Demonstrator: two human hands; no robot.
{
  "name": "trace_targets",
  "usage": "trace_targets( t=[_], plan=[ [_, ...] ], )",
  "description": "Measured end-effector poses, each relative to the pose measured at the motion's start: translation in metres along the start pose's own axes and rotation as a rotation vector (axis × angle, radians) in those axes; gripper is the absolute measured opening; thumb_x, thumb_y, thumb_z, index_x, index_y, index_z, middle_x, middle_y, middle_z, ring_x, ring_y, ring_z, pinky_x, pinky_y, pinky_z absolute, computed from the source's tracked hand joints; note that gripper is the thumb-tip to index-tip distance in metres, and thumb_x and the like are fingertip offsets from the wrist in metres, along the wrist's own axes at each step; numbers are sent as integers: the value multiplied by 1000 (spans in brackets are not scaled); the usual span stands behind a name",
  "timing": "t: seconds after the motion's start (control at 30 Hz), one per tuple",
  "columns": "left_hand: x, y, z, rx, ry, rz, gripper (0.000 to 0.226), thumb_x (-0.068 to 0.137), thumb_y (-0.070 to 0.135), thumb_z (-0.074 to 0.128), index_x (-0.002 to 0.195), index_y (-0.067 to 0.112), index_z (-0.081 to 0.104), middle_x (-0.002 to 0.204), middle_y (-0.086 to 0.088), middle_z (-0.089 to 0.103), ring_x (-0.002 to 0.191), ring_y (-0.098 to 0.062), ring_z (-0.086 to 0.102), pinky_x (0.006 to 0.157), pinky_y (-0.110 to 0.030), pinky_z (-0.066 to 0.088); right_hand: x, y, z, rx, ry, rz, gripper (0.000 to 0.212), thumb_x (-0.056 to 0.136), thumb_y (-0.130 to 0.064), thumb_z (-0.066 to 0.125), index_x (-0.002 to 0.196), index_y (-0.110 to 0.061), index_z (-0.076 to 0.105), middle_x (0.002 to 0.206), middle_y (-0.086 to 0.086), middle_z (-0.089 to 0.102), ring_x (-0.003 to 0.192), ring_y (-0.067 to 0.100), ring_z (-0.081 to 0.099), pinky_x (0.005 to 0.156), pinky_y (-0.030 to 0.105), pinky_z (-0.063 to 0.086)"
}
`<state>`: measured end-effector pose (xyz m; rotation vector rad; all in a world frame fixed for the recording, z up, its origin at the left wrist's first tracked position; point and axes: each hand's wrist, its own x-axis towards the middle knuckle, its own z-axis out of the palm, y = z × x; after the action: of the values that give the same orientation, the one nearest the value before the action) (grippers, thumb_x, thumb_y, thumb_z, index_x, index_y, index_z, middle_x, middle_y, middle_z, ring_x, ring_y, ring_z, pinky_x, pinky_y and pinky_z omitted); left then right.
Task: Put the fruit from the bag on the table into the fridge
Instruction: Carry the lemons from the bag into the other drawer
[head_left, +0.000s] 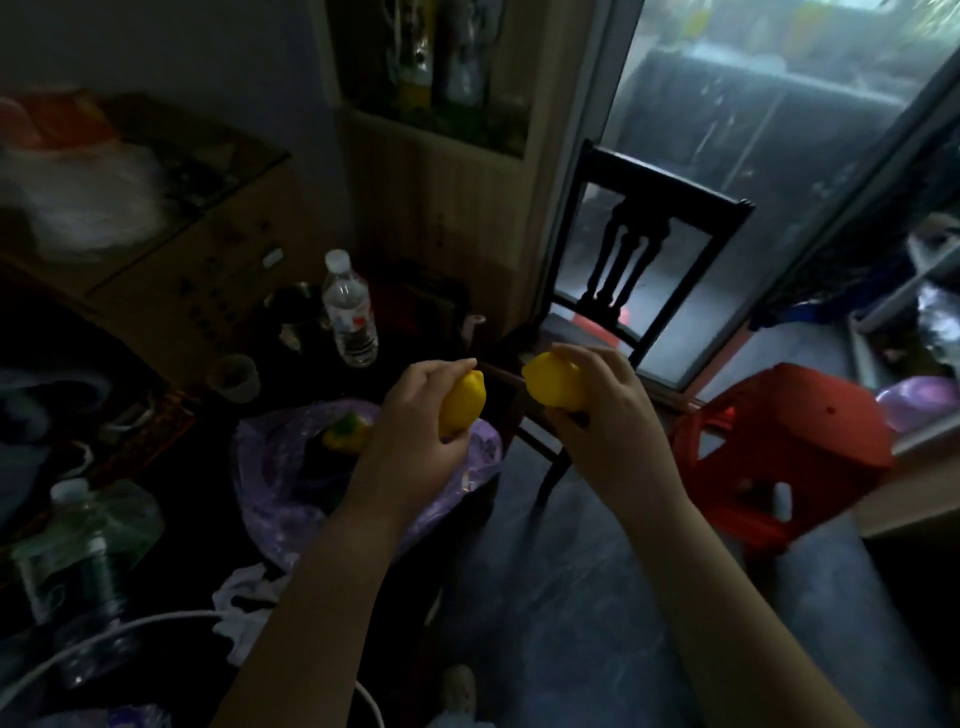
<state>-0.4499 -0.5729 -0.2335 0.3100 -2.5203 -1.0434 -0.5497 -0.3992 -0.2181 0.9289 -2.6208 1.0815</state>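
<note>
Lemon (463, 408) in left hand (415, 415), second lemon (551, 387) in right hand (608, 423)

No text, brand or number is legible in this view. Printed matter appears in three places, all too blurred to read.

(a) Clear water bottle (349, 306), at 10 o'clock from the frame centre: a white wrap label with a red mark and dark lines of print.

(b) Cardboard box (208, 270), also toward 10 o'clock but farther out: rows of dark printed marks and a small pale sticker (274, 257) on its front face.

(c) Second bottle (88, 545), at 8 o'clock near the frame edge: a greenish band round its body, its print indistinct.
</note>
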Motion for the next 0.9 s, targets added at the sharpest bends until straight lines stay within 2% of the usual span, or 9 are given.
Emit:
trace_targets(
  t=[0.07,0.13,0.23,0.33,0.47,0.57,0.67,0.83,0.9],
  plan=[
    [-13,17,0,5,4,23,63,81,11,70,136,30,46,129,7,44,114,-6,46,85,-10,36,-19,-3,-15,-8,24,-5,63,74,-7,76,129,-25,51,129,-1,47,107,0,36,81,7,30],
    [-29,36,2,11,18,34,63,81,12,70,137,28,45,130,6,45,116,-10,47,91,-21,41,-41,-5,-29,-4,50,-17,62,74,-7,75,128,-25,52,128,-2,48,106,-2,34,81,6,29],
    [-61,64,8,17,32,30,65,80,14,72,137,26,43,133,6,45,119,-11,45,95,-30,41,-77,-8,-50,27,69,13,62,73,-5,75,128,-25,53,128,-3,48,110,7,44,84,18,37],
    [-96,91,18,-4,15,-13,67,79,17,73,136,28,40,133,10,43,120,-6,39,95,-27,37,-118,-8,-69,9,77,37,61,76,-10,75,130,-26,51,130,-3,48,111,16,50,82,23,41],
    [-136,117,27,43,-1,5,62,79,20,73,132,29,42,129,9,45,117,-9,41,90,-26,37,-167,-7,-94,-24,105,69,59,78,-15,74,131,-28,50,128,-5,49,107,12,50,79,16,37],
    [-157,130,28,71,-26,50,62,79,20,72,133,27,42,131,8,45,117,-12,42,89,-25,36,-195,-7,-107,-35,128,104,60,78,-14,75,131,-27,51,128,-4,50,110,15,52,85,23,44],
    [-168,141,25,99,-48,98,62,79,21,72,134,27,43,132,8,46,118,-13,42,89,-27,38,-214,-11,-119,-31,144,133,60,77,-11,74,131,-26,51,128,-2,50,113,18,52,90,26,45],
    [-173,149,22,73,-89,182,62,79,19,73,133,27,44,132,9,46,111,4,33,90,-22,33,-238,-21,-131,-114,170,213,62,79,-16,74,134,-28,48,134,-3,46,114,17,49,83,23,41],
    [-172,151,24,55,-129,216,62,78,16,74,132,25,46,130,8,48,110,2,36,89,-20,31,-246,-23,-133,-143,186,262,62,79,-18,73,134,-29,46,135,-5,44,116,15,47,84,22,38]
  ],
)
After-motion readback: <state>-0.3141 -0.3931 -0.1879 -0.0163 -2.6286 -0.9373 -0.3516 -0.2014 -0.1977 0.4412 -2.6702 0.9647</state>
